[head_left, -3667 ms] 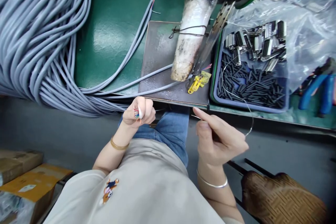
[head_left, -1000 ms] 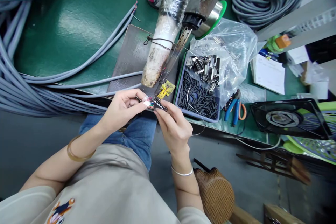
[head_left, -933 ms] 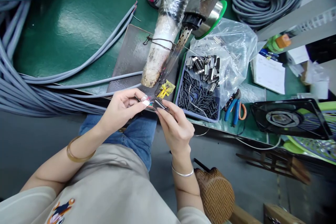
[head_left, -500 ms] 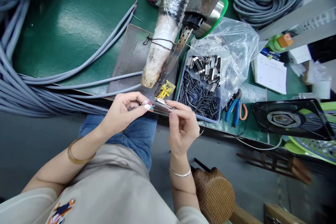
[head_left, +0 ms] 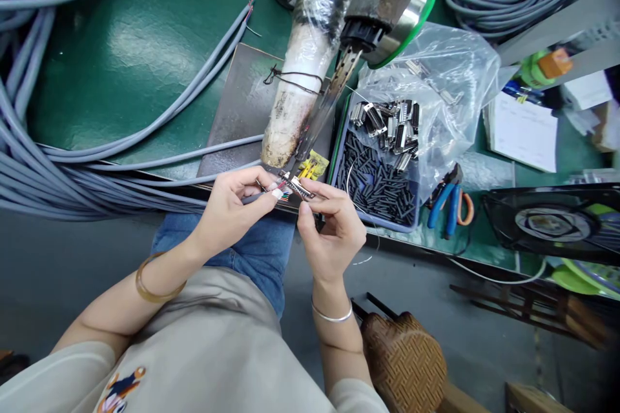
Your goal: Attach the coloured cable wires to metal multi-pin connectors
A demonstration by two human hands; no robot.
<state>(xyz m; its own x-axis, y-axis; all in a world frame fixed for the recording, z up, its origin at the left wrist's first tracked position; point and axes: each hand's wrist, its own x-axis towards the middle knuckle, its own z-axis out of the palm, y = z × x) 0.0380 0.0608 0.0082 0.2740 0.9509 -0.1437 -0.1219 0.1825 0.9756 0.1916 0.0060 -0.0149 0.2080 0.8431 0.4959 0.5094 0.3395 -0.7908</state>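
Note:
My left hand [head_left: 230, 206] pinches the stripped end of a grey cable, and its thin coloured wires [head_left: 285, 196] stick out past the fingertips. A small metal multi-pin connector [head_left: 302, 189] is gripped between the thumb and fingers of my right hand [head_left: 335, 222]. The wires and the connector's left end are close together; whether they touch I cannot make out. Just above them points the lower end of a mounted soldering iron [head_left: 325, 106], beside a whitish wrapped tube [head_left: 285, 113]. Behind the connector lies a yellow piece [head_left: 312, 166].
A blue bin [head_left: 411, 222] of black sleeves [head_left: 378, 181] and connectors [head_left: 401, 129] stands right, partly under a plastic bag [head_left: 465, 97]. Blue-handled pliers [head_left: 451, 210] and a black fan [head_left: 557, 222] lie beyond. Grey cables [head_left: 97, 190] run along the left. A solder spool [head_left: 407, 32] hangs above.
My right hand has shifted slightly left with the connector, bringing it nearer the wires and under the iron's end. The left hand stays pinched on the cable. The view has turned slightly.

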